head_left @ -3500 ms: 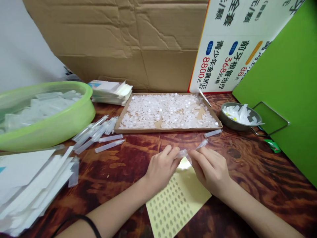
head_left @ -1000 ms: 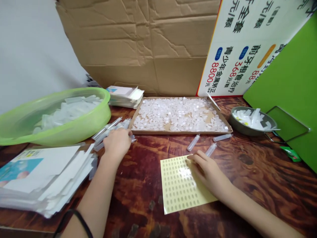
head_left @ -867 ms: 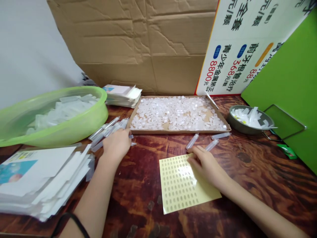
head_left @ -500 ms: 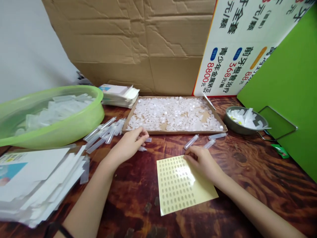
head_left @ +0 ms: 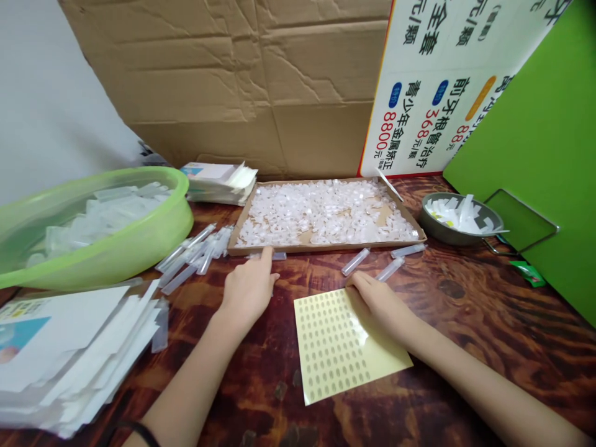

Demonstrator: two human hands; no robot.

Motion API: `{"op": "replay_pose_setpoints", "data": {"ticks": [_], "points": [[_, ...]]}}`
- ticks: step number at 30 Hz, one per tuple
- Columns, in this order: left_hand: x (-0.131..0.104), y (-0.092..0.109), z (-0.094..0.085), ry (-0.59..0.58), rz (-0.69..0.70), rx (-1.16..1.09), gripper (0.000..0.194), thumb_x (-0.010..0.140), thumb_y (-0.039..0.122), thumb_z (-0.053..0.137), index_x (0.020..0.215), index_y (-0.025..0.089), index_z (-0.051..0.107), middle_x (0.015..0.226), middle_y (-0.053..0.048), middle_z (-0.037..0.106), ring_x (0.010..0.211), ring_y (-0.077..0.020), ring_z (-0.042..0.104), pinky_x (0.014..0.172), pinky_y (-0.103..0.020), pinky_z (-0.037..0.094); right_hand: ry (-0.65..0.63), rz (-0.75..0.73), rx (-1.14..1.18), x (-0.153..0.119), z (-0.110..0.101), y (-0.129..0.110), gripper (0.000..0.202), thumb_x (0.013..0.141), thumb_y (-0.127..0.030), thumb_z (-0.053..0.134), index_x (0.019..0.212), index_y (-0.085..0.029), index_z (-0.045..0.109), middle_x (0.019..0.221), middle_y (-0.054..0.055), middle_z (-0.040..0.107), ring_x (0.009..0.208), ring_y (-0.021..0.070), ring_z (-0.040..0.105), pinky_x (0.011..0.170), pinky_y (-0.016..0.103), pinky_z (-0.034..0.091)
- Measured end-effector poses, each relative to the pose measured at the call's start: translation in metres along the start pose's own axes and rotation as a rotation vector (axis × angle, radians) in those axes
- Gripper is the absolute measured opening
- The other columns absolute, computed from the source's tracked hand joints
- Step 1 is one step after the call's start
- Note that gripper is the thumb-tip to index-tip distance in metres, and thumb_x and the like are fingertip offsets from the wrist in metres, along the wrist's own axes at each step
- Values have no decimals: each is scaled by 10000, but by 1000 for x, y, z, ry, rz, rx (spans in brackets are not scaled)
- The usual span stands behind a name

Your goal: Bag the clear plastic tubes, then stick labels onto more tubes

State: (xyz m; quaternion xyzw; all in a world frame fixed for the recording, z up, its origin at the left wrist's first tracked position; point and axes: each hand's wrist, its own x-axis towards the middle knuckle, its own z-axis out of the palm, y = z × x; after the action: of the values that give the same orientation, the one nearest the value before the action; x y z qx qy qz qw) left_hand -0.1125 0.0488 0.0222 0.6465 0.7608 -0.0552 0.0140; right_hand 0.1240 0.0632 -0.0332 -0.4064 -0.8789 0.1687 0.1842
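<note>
My left hand (head_left: 248,287) is palm down near the front edge of the shallow cardboard tray (head_left: 326,248), forefinger stretched forward and thumb held apart. Its fingertip is at a small clear plastic tube (head_left: 279,256), perhaps touching it; the other fingers are tucked out of sight. With fingers closed at its upper edge, my right hand (head_left: 378,302) grips a yellowish sticker sheet (head_left: 326,347) printed with rows of small grey ovals. Just beyond that hand lie several more clear tubes (head_left: 356,261).
Many small translucent pieces fill the tray. Left are a green plastic basin (head_left: 153,233) of clear tubes, a tube pile (head_left: 200,251) and a stack of white cards (head_left: 69,347). More cards (head_left: 218,180) stand behind. A grey metal bowl (head_left: 460,233) of white strips is right.
My left hand has turned palm down and its forefinger now points forward toward the tube by the tray. The right hand keeps the sheet nearly in place. The view has shifted slightly.
</note>
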Motion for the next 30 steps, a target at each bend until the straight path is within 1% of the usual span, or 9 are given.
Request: {"op": "replay_pose_setpoints", "data": {"ticks": [5, 8, 12, 14, 17, 19, 21, 25, 30], "points": [[-5, 7, 1, -23, -13, 32, 306, 881, 325, 414, 1135, 160, 456, 1037, -164, 611, 834, -362, 636, 671, -455, 492, 160, 62, 226, 1, 0, 5, 180, 904, -147, 370, 733, -198, 390, 676, 15, 526, 607, 149, 511, 549, 256, 364], [-2, 0, 0, -71, -21, 13, 286, 885, 374, 406, 1040, 146, 482, 1029, -159, 586, 876, -373, 622, 698, -467, 491, 189, 84, 291, 2, -1, 5, 193, 908, -189, 376, 718, -196, 405, 634, 0, 504, 565, 139, 487, 528, 253, 338], [-2, -10, -2, -55, -20, -24, 220, 843, 271, 481, 1031, 159, 450, 1038, -140, 553, 854, -356, 621, 701, -464, 488, 178, 174, 532, 1, -3, 5, 187, 904, -281, 426, 757, -180, 483, 626, -15, 499, 533, 117, 477, 511, 238, 350], [-4, -11, 0, -32, 10, -154, 245, 806, 217, 523, 1030, 168, 437, 1044, -127, 546, 839, -322, 622, 717, -448, 487, 191, 221, 691, 0, -5, 4, 192, 898, -328, 448, 790, -177, 500, 619, -28, 483, 499, 101, 463, 480, 225, 354], [-7, -1, 5, -66, 174, -627, 276, 808, 185, 512, 1074, 184, 440, 1013, -81, 568, 857, -233, 613, 756, -364, 493, 247, 238, 818, -1, -10, 0, 198, 897, -349, 457, 814, -176, 505, 642, -26, 498, 499, 93, 481, 477, 214, 382], [-10, 12, 9, -130, 306, -929, 306, 828, 195, 488, 1132, 196, 451, 1015, -64, 575, 883, -195, 601, 750, -310, 497, 298, 199, 772, -4, -13, -4, 185, 909, -322, 441, 823, -175, 513, 652, -17, 524, 518, 94, 505, 505, 213, 402], [-16, 25, 12, -153, 434, -1048, 307, 837, 202, 494, 1143, 218, 485, 1056, -54, 564, 942, -184, 576, 772, -287, 484, 357, 123, 639, -6, -16, -8, 162, 920, -270, 423, 833, -176, 522, 642, -15, 540, 532, 94, 522, 535, 211, 408], [-28, 43, 10, -99, 611, -952, 246, 847, 152, 506, 1067, 248, 558, 1041, -18, 557, 993, -170, 530, 856, -278, 417, 414, -104, 372, -13, -17, -14, 114, 913, -166, 418, 884, -184, 526, 696, 2, 587, 579, 93, 555, 559, 195, 411], [-33, 46, 9, -124, 652, -916, 300, 853, 103, 491, 1111, 243, 558, 1012, -12, 543, 933, -142, 536, 838, -244, 407, 441, -257, 223, -18, -16, -19, 121, 910, -134, 407, 957, -180, 509, 715, 10, 616, 602, 101, 585, 558, 188, 425]]}}
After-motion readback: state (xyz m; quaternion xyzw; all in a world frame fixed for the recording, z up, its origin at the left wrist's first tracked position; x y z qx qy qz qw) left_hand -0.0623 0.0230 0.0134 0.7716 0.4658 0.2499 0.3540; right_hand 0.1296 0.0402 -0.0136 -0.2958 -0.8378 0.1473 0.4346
